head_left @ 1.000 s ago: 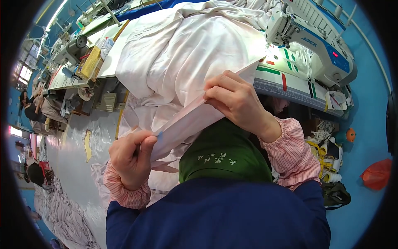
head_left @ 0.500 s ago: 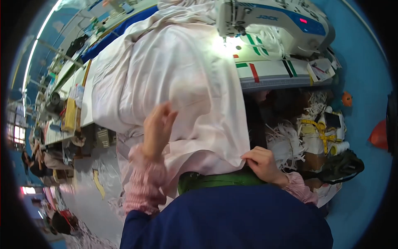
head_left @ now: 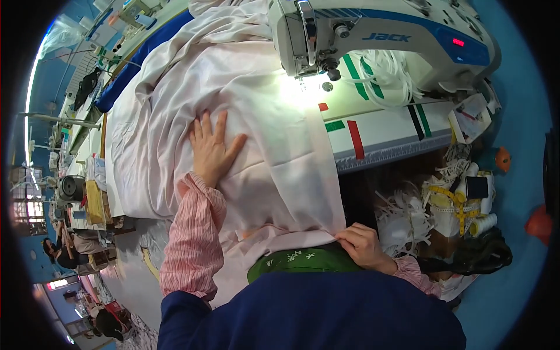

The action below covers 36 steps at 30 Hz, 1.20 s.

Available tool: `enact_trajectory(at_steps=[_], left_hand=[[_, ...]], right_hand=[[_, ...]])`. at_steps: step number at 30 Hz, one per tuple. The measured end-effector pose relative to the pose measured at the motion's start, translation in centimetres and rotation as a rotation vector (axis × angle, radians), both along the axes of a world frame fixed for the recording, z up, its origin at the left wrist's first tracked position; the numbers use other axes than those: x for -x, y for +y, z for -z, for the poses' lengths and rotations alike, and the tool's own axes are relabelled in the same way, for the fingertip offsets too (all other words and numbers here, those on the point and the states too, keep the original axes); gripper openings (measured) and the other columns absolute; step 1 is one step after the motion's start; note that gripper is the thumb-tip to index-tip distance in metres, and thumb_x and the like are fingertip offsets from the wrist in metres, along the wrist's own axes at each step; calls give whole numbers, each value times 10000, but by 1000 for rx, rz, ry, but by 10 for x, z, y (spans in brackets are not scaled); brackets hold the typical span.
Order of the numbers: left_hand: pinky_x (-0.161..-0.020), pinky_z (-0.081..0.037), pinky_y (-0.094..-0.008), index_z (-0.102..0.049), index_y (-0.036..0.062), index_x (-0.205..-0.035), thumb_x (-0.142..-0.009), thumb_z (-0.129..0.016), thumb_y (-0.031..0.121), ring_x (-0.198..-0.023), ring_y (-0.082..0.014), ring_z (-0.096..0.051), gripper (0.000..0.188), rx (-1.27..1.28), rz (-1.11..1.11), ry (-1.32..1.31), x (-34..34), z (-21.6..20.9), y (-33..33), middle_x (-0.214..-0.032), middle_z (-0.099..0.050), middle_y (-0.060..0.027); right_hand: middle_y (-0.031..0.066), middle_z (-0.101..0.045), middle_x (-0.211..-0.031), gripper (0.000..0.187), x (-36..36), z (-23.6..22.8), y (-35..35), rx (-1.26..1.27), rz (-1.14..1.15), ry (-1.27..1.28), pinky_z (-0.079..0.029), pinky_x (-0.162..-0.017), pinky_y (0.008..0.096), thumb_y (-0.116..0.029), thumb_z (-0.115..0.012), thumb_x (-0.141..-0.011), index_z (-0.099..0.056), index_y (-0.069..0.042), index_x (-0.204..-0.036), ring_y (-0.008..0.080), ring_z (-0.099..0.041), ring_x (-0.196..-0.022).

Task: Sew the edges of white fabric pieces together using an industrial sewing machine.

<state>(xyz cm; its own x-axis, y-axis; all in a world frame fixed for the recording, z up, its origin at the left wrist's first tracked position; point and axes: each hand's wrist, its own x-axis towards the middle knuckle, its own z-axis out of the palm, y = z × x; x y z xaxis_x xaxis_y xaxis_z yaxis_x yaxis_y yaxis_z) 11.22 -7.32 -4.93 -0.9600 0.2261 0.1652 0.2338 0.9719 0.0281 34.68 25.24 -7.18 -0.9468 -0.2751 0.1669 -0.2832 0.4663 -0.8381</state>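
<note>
A large pale pink fabric spreads over the sewing table and hangs down to my lap. My left hand lies flat on it with the fingers spread. At the fabric's near right corner, my right hand pinches the edge between thumb and fingers. The far part of the right edge runs beneath the lit needle area of a white and blue sewing machine. Fabric and glare hide the presser foot in part. Below the held edge, a green cloth covers my lap.
Red, green and black tape strips mark the table beside a ruler edge. White cords lie under the machine arm. Right of my knees are fabric scraps, a yellow measuring tape and thread spools. Other people sit far left.
My left hand has gone from raised and blurred to flat on the fabric, farther from me. My right hand keeps its pinch on the corner. The view has shifted, bringing the machine closer.
</note>
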Motion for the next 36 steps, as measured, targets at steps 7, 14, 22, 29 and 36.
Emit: enact_trajectory(at_steps=[7,14,22,29,36], left_hand=[[-1069,-241,-563,-381,102,-1453,-858,-556,553,-1322,-486,-301,767,61,40,91,66,8,-12,-1459,-315,-279],[-1063,-252,-571,-367,111,-1460,-866,-549,553,-1311,-488,-330,763,5,83,90,124,12,-26,-1465,-312,-292],[-1073,-258,-555,-398,116,-1446,-876,-527,604,-1313,-460,-347,761,-15,54,49,187,10,-33,-1455,-335,-267],[-1086,-265,-509,-398,122,-1447,-863,-505,649,-1273,-460,-381,793,45,63,68,243,11,-40,-1397,-380,-254],[-1061,-311,-488,-396,196,-1455,-877,-487,625,-1240,-433,-404,726,24,227,73,296,12,-59,-1311,-425,-239]], right_hand=[[109,-671,-798,175,39,-3,0,40,14,0,-507,-613,347,68,-692,-721,-673,-2,-881,268,-631,-687],[79,-666,-838,255,74,-10,-2,32,-3,51,-526,-631,339,81,-704,-689,-664,-28,-917,254,-641,-738],[75,-672,-811,291,116,-25,-6,33,45,113,-513,-615,347,134,-675,-642,-662,-32,-880,257,-641,-718],[86,-659,-795,276,154,-44,-11,-19,81,159,-494,-591,357,130,-671,-647,-656,-29,-872,268,-615,-680],[90,-650,-778,245,197,-51,-12,-83,73,114,-499,-624,360,97,-674,-705,-663,-48,-903,273,-624,-725]])
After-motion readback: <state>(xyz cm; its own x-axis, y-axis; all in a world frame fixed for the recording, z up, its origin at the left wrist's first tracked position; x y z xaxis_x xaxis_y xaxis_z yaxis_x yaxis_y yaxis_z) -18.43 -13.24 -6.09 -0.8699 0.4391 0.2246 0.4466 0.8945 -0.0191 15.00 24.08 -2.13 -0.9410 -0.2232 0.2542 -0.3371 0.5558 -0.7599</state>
